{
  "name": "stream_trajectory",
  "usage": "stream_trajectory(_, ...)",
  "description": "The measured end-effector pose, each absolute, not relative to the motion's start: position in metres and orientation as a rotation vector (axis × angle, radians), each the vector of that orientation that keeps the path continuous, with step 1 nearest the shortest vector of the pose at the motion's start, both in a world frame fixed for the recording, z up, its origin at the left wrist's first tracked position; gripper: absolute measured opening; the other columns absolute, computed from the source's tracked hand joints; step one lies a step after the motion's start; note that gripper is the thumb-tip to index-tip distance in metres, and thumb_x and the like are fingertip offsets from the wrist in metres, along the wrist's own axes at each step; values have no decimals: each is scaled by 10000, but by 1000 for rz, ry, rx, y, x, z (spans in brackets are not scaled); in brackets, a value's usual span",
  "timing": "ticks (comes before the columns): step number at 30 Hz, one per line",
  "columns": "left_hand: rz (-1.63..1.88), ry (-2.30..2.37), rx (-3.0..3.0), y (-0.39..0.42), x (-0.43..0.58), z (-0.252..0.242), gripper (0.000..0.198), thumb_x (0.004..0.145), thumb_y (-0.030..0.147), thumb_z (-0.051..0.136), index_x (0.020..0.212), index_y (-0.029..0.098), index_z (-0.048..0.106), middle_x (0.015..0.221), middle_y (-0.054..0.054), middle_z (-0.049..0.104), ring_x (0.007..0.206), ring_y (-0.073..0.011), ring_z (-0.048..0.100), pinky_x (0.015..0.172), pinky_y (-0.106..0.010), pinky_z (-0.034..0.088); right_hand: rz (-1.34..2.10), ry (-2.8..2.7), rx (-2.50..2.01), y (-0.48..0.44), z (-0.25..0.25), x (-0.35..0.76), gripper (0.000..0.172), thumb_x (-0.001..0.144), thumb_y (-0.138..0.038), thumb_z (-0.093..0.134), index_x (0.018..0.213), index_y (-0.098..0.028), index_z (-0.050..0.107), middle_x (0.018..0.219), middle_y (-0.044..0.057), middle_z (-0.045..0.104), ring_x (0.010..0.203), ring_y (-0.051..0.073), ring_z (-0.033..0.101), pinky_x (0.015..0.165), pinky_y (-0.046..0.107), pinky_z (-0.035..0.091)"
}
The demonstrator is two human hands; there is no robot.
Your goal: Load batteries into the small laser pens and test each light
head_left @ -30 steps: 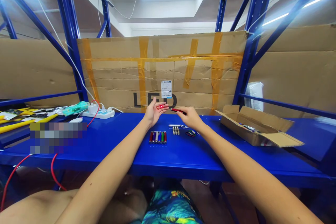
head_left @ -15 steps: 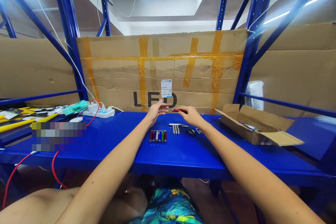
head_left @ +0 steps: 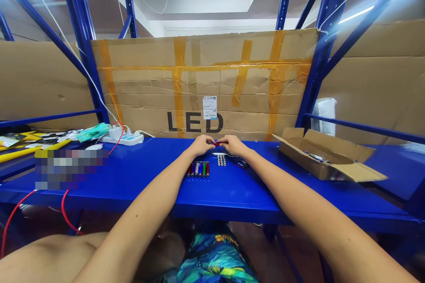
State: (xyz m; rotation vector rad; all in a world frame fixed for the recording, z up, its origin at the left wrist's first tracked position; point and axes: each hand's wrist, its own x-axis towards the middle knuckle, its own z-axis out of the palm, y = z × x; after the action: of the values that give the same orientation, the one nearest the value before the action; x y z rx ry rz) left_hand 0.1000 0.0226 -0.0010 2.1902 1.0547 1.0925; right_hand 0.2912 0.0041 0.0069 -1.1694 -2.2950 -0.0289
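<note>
Across the blue table (head_left: 252, 203), left to right: one power strip (head_left: 128, 139) near the far edge; a stretch of tabletop (head_left: 122, 172) to the front edge; left hand (head_left: 201, 145), fingers curled at one end of a red tube (head_left: 218, 144), hold unclear; right hand (head_left: 232, 144), narrow pinch on that tube, beyond silver discs (head_left: 221, 160); one open carton (head_left: 300, 157), silvery pieces (head_left: 315, 157) inside.

**Around the edges of my view**

From my station I see a cardboard panel (head_left: 149, 93) at 12 o'clock, lettered LED, crossed with orange tape (head_left: 179, 51) and bearing a white label (head_left: 210, 107). Blue rack posts (head_left: 78, 9) rise at 10 and 2. Toward 9 I make out a power strip (head_left: 124, 140), a teal packet (head_left: 91, 133) and yellow items (head_left: 20, 156); at 3, a white bag (head_left: 324, 114).
</note>
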Motion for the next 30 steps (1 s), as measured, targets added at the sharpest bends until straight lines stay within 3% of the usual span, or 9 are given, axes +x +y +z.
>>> stream_trajectory(6,1172,1021,2142,23,101,0,106,648,176,702,751,167,725,748,-57,715,737,-198,636,747,-321,494,36,-2200,-1200,4,8,293,275,851,-123,569,1090,-157,702,1084,100,714,1013,213,633,884,295,453)
stream_trajectory(11,1142,1081,2254,18,100,1,98,689,164,688,785,142,688,800,-46,704,770,-169,628,737,-278,475,161,-2097,-1320,1,3,306,324,790,-52,589,1106,-120,599,1026,90,703,904,168,634,781,254,468)
stream_trajectory(17,1047,1170,2365,11,100,1,120,736,186,648,840,154,698,743,-17,676,719,-151,597,679,-257,454,143,-2174,-1373,-2,1,313,130,790,-104,607,911,-139,641,915,67,710,817,157,623,705,228,444)
stream_trajectory(30,803,1271,2481,16,103,-1,145,713,110,623,810,146,724,802,-46,717,753,-162,630,716,-258,475,110,-2303,-1460,1,2,307,155,796,-120,606,890,-139,727,888,63,743,797,152,642,678,204,423)
